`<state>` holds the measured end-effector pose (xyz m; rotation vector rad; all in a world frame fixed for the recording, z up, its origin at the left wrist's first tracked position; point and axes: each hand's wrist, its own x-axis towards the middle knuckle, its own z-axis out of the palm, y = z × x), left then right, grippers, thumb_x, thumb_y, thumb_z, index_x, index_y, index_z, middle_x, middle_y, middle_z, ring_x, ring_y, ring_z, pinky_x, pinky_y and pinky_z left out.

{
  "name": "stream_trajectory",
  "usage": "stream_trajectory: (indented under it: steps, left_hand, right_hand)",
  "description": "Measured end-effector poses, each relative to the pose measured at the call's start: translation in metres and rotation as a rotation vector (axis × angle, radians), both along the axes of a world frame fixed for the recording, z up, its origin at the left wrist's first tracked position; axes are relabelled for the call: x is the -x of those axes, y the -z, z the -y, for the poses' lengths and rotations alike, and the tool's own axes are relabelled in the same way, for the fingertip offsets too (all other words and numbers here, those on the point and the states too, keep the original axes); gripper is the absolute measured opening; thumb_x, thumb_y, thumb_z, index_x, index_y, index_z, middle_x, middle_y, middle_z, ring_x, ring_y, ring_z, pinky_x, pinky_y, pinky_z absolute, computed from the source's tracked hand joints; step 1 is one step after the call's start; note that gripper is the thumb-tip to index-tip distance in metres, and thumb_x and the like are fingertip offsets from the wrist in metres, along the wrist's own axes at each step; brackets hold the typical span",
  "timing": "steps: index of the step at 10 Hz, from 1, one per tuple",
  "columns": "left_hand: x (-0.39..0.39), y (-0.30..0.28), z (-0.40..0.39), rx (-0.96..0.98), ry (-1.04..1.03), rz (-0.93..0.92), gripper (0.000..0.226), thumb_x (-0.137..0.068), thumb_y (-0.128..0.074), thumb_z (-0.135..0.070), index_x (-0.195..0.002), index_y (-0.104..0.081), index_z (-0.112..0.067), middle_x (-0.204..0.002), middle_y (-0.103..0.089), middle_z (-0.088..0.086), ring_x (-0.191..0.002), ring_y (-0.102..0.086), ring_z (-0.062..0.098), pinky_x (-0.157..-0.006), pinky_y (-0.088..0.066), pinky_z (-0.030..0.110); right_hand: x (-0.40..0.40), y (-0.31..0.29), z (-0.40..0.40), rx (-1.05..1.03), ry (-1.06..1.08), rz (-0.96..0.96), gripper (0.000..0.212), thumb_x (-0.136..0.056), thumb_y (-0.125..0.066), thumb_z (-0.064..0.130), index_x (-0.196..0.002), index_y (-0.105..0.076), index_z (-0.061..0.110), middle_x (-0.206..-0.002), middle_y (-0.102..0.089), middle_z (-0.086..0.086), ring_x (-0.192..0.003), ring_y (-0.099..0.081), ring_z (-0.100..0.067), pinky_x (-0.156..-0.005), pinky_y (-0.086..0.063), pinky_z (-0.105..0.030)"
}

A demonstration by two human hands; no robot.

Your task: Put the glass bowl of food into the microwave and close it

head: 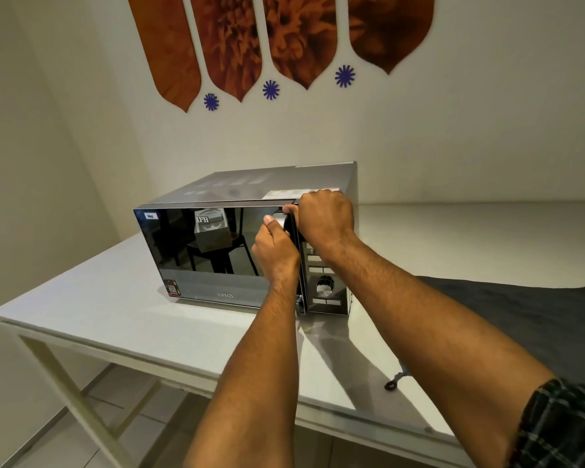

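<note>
A silver microwave with a dark mirrored door stands on a white table. My left hand is wrapped around the door handle at the door's right edge. My right hand presses on the top right front corner of the microwave, above the control panel. The door sits flush or nearly flush with the body. No glass bowl is in sight.
The white table has its front edge close to me and a wall behind. A dark grey cloth lies on the table to the right. A small dark cord end rests near the front edge.
</note>
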<state>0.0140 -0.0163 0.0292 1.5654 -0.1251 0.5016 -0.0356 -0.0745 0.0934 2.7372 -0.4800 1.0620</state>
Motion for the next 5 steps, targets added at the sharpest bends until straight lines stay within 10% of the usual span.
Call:
stream_trajectory:
  steps: [3,5]
  left_hand:
    - [0.000,-0.004,0.005,-0.052,-0.009,-0.007,0.049,-0.104,-0.026,-0.041,-0.083,-0.057,-0.009,-0.070,-0.059,0.002,-0.067,-0.058,0.021,-0.054,-0.036,0.027]
    - [0.028,0.009,0.015,-0.306,-0.198,0.272,0.047,-0.102,-0.031,-0.037,-0.140,-0.043,-0.011,-0.145,-0.046,0.012,-0.131,-0.043,0.024,-0.109,-0.036,0.039]
  right_hand:
    - [-0.005,0.004,0.007,0.072,-0.046,0.046,0.043,-0.094,-0.057,0.049,-0.091,-0.078,0.012,-0.087,-0.079,-0.005,-0.082,-0.074,-0.024,-0.075,-0.055,-0.034]
    - [0.026,0.042,0.050,0.015,-0.253,0.262,0.057,-0.101,-0.045,0.041,-0.146,-0.048,0.007,-0.150,-0.050,-0.012,-0.141,-0.045,-0.026,-0.116,-0.036,-0.039]
